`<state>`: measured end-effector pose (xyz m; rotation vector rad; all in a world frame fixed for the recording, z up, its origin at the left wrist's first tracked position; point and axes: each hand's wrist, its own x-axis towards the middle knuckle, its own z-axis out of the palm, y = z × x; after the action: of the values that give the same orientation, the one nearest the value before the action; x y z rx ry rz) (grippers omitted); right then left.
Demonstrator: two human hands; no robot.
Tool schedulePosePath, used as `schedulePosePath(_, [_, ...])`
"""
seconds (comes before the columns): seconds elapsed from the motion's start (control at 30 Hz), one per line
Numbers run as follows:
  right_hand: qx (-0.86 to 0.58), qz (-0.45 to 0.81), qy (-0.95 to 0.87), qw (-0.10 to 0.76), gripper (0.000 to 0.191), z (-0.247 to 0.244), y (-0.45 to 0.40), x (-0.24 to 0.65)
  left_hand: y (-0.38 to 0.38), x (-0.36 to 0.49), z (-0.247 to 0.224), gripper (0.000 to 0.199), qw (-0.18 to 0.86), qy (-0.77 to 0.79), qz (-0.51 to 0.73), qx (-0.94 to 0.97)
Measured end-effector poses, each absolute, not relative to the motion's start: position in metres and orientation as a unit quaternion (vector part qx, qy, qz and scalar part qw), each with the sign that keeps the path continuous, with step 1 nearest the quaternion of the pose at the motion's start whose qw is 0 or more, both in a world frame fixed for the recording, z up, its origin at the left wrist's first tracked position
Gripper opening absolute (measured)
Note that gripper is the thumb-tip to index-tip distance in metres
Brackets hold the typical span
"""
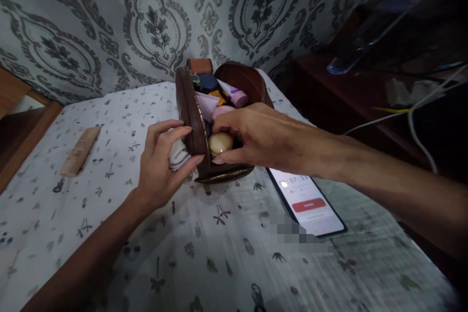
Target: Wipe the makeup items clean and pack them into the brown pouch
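A brown zippered bag stands unzipped on the patterned sheet, filled with tubes and small containers. My right hand reaches into its near end, thumb and fingers closed round a round, gold-lidded container. At the bag's left side is my left hand, its fingers curved around a bunched white cloth and its fingertips by the bag's wall. Inside the bag, a pink-and-white tube and a pale pink item lie behind my right hand.
A beige tube lies at the left. A lit phone lies right of the bag, under my right forearm. White cables and a dark red surface are at the right; a patterned curtain hangs behind.
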<state>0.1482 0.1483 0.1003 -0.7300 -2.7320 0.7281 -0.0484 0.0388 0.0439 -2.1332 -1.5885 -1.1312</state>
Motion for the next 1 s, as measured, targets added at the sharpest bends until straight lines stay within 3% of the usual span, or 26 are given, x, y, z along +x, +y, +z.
schedulePosePath(0.33, [-0.256,0.305,-0.904,0.158,0.017,0.092,0.144,0.152,0.038,-0.049,0.044,0.037,0.113,-0.545,-0.390,-0.733])
schedulePosePath(0.63, [-0.262,0.288,-0.910,0.144,0.023,0.098,0.142,0.152,0.037,-0.046,0.042,0.036,0.111,-0.555,-0.391,-0.726])
schedulePosePath(0.77, [-0.261,0.315,-0.893,0.189,0.024,0.097,0.138,0.164,0.037,-0.047,0.043,0.037,0.109,-0.549,-0.399,-0.726])
schedulePosePath(1.0, [-0.208,0.180,-0.926,0.259,0.032,0.077,0.127,0.183,0.035,-0.048,0.040,0.052,0.118,-0.551,-0.390,-0.729])
